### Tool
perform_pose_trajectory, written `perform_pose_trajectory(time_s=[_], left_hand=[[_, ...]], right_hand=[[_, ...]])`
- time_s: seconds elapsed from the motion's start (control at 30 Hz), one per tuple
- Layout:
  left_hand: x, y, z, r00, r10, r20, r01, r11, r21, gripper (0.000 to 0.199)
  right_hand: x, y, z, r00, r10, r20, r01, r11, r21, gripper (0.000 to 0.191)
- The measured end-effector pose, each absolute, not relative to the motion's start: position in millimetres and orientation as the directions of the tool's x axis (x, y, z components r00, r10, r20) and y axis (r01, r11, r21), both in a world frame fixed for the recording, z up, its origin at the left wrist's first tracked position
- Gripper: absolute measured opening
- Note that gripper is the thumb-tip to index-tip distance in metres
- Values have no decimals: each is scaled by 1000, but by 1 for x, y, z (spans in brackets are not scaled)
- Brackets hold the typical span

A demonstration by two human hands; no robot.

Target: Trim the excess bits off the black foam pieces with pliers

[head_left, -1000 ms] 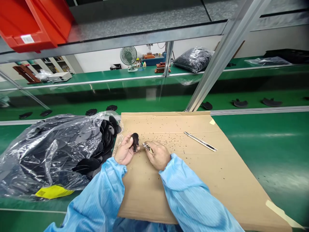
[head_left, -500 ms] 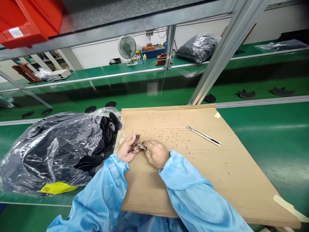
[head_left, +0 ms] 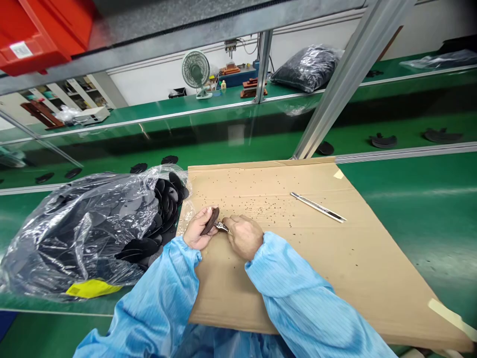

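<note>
My left hand is closed on a dark, flat, rounded part, held tilted above the cardboard sheet. In my right hand is a pair of small metal nippers, their handles mostly hidden by my fingers. The jaws of the nippers meet the right edge of the dark part; whether they bite into it is too small to tell. Many tiny dark bits lie scattered over the cardboard. A slim craft knife rests on the sheet to the right of my hands.
On the left, a clear plastic bag spills many black rounded parts beside the cardboard. A slanted metal post rises behind the sheet. More black parts lie on the green conveyor beyond. A red bin hangs upper left.
The dark part has turned in my left hand, so more of its flat face shows. My right hand with the nippers stays close against it. The view has shifted slightly.
</note>
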State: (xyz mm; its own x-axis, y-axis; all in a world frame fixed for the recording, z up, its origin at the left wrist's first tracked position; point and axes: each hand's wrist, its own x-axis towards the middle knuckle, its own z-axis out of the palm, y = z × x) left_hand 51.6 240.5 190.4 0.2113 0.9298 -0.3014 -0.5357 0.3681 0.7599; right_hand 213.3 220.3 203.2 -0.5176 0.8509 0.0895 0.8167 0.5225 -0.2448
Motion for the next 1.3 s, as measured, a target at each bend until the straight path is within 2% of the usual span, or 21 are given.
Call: perform_pose_trajectory(time_s=[0.13, 0.23, 0.33, 0.43, 0.5, 0.57, 0.6, 0.67, 0.73, 0.77, 0.83, 0.9, 1.0, 1.1, 1.17, 1.23, 1.3], left_hand=[[53, 240, 191, 191, 931, -310, -529, 364, 767, 56], [55, 240, 193, 180, 934, -308, -518, 356, 777, 58], [57, 240, 195, 158, 946, -284, -521, 324, 790, 57], [57, 238, 197, 144, 959, -243, -531, 282, 800, 53], [55, 238, 196, 132, 962, -240, -525, 273, 806, 52], [53, 239, 195, 102, 964, -246, -521, 262, 812, 53], [52, 239, 194, 96, 965, -245, -521, 258, 814, 53], [52, 239, 192, 109, 968, -225, -531, 248, 810, 52], [52, 240, 190, 116, 973, -198, -558, 229, 798, 51], [52, 240, 189, 106, 977, -186, -570, 213, 794, 52], [52, 240, 188, 81, 982, -173, -573, 188, 798, 52], [53, 239, 188, 88, 980, -179, -536, 198, 821, 51], [57, 239, 188, 103, 979, -176, -448, 204, 871, 58], [62, 242, 186, 131, 978, -164, -371, 201, 907, 65], [64, 246, 181, 163, 975, -150, -382, 202, 902, 63], [65, 250, 175, 188, 976, -108, -435, 181, 882, 53], [67, 254, 168, 182, 980, -82, -453, 158, 878, 43]], right_hand=[[214, 221, 201, -523, 849, 77, 817, 525, -237, 23], [214, 221, 199, -506, 859, 79, 816, 506, -280, 23], [215, 222, 197, -473, 869, 142, 767, 486, -418, 20], [217, 225, 194, -351, 907, 232, 632, 412, -656, 12], [220, 230, 192, -186, 964, 189, 422, 253, -871, 7], [224, 236, 190, -89, 996, 18, 41, 22, -999, 13], [226, 239, 190, -95, 993, -72, -167, -87, -982, 20], [231, 244, 191, -166, 970, -175, -466, -233, -853, 33], [235, 248, 192, -205, 960, -190, -582, -276, -765, 42], [237, 249, 192, -198, 962, -189, -592, -271, -759, 44], [239, 249, 191, -146, 976, -159, -550, -214, -808, 42], [240, 247, 189, -53, 996, -75, -419, -90, -904, 38], [241, 244, 187, 103, 981, 166, -26, 169, -985, 32], [237, 245, 200, 120, 906, 406, 349, 345, -872, 30], [226, 249, 218, -9, 881, 473, 514, 410, -753, 27], [208, 256, 241, -182, 876, 447, 647, 449, -616, 22], [184, 266, 262, -324, 882, 341, 748, 460, -479, 18]])
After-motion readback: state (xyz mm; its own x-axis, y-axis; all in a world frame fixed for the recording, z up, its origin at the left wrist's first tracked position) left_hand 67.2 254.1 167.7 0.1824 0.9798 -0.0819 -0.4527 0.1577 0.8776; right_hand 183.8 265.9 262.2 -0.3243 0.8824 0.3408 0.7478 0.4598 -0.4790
